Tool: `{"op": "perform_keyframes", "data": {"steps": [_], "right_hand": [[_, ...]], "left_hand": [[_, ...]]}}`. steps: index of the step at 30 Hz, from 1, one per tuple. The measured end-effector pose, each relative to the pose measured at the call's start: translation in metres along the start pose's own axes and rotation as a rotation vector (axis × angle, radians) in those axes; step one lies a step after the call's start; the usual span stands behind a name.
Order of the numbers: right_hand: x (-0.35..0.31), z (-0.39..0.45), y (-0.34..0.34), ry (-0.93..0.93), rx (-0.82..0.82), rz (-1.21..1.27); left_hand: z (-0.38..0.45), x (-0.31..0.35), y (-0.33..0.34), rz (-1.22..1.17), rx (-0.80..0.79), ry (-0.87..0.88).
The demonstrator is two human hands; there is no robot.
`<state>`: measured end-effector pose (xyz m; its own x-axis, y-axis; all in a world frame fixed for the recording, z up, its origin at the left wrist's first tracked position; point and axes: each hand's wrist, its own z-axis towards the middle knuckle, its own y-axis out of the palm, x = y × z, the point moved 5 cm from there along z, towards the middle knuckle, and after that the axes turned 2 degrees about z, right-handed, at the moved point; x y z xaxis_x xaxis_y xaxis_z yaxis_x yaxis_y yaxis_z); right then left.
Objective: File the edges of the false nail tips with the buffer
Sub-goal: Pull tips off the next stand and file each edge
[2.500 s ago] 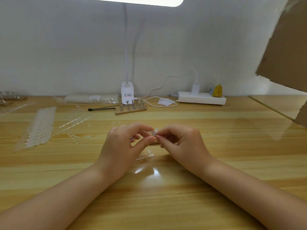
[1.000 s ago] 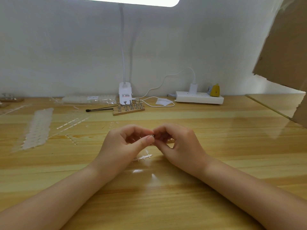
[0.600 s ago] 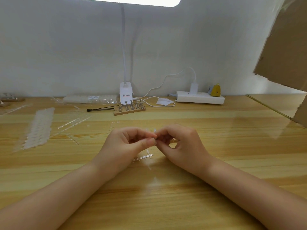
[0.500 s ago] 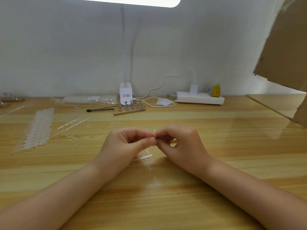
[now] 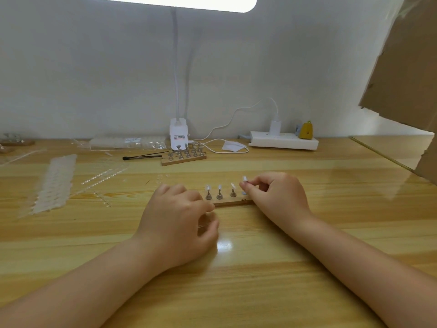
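Note:
A small wooden stand [image 5: 233, 202] lies on the table between my hands. Three metal pegs on it each carry a clear false nail tip [image 5: 219, 187]. My right hand [image 5: 276, 200] pinches another nail tip [image 5: 244, 179] between thumb and forefinger just above the stand's right end, where a grey peg shows below my fingertips. My left hand [image 5: 177, 221] rests on the table with loosely curled fingers, its forefinger against the stand's left end. A clear plastic strip [image 5: 203, 225] lies by its thumb. No buffer is in view.
At the back stand a second peg stand [image 5: 183, 157], a black-tipped stick [image 5: 142, 157], a lamp base [image 5: 179, 136] and a power strip [image 5: 283, 141]. Rows of nail tips [image 5: 54, 183] and clear strips [image 5: 101, 178] lie left. Cardboard [image 5: 406, 67] hangs at the right.
My hands have parted. The right hand carried the nail tip right, to the stand's end. The left hand dropped toward me onto the table. The stand with its pegs now shows.

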<state>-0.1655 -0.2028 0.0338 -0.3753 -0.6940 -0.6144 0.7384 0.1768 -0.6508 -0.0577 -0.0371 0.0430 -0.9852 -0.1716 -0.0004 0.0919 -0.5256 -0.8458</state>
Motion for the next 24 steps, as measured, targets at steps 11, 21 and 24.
{"op": "perform_keyframes", "data": {"steps": [11, 21, 24], "right_hand": [[-0.005, -0.003, 0.003, 0.016, -0.072, -0.271], [-0.036, -0.018, 0.0, -0.316, 0.034, -0.406], [-0.045, -0.024, 0.005, -0.34, -0.027, -0.148]], "left_hand": [[0.001, -0.001, 0.005, -0.026, 0.071, 0.073], [0.004, -0.014, 0.002, -0.189, 0.199, -0.05], [0.005, -0.018, -0.001, -0.413, 0.264, -0.076]]}}
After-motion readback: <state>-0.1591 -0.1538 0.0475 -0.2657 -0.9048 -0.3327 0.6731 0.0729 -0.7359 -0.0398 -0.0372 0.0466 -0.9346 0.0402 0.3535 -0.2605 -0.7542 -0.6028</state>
